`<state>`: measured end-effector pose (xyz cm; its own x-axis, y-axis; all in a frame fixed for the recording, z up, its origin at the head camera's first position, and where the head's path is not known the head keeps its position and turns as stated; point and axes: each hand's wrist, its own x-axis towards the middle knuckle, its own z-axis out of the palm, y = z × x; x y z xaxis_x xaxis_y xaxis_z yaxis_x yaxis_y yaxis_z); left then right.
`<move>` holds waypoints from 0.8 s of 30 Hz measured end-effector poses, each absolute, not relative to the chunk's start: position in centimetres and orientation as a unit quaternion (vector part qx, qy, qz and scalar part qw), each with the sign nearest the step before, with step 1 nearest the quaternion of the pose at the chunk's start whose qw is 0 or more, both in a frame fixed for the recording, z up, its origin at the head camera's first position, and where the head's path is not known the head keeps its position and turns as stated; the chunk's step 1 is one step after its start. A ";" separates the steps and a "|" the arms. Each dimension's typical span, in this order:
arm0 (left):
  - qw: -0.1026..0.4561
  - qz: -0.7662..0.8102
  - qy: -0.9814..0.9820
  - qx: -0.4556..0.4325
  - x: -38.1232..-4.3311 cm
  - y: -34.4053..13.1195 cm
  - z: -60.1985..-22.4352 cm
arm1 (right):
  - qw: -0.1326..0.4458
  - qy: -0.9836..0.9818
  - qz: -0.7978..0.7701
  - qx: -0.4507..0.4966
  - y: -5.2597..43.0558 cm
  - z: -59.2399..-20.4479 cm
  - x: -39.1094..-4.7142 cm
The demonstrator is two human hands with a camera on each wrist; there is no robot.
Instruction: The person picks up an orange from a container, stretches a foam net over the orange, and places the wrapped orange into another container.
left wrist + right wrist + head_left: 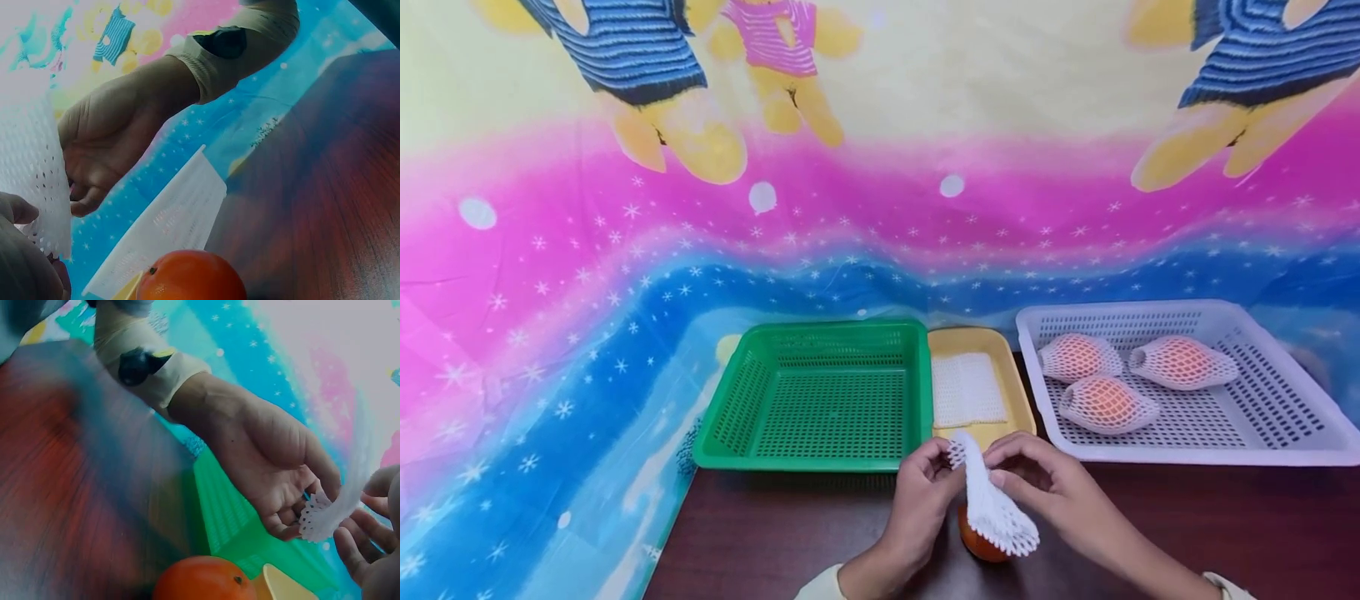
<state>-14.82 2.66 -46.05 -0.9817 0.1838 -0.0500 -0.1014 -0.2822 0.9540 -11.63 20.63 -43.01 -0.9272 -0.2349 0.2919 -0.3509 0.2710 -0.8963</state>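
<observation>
Both hands hold a white foam fruit net between them, above the table. My left hand pinches its left edge near the top, with the thumb and fingers curled. From the other side, my right hand pinches the net, also by thumb and fingers. Under the net, a smooth orange-red round fruit with a small dark stem spot sits on the table, partly hidden by the net in the head view. Neither hand touches this fruit. In the right wrist view, the net's scalloped end shows beside the left fingers.
Behind the left hand stands a green basket. A yellow tray beside it holds a stack of flat white foam nets. On the right, a white basket holds three netted fruits. A patterned cloth hangs behind the dark table.
</observation>
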 end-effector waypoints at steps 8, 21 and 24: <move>0.079 0.774 0.622 0.094 -14.8 2.5 -45.9 | -0.026 -0.751 0.645 0.137 21.0 -43.2 -12.3; 0.102 0.795 0.585 0.122 -15.4 1.4 -45.2 | -0.234 -0.650 0.720 0.068 23.0 -44.1 -13.4; 0.132 0.842 0.509 0.123 -15.5 1.1 -45.0 | -0.306 -0.565 0.759 0.108 24.0 -44.8 -13.5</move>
<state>-15.47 1.06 -44.97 -0.9347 0.3479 0.0729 -0.0970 -0.4470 0.8893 -13.48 24.02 -44.80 -0.7899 -0.5856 -0.1821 0.3422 -0.1744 -0.9233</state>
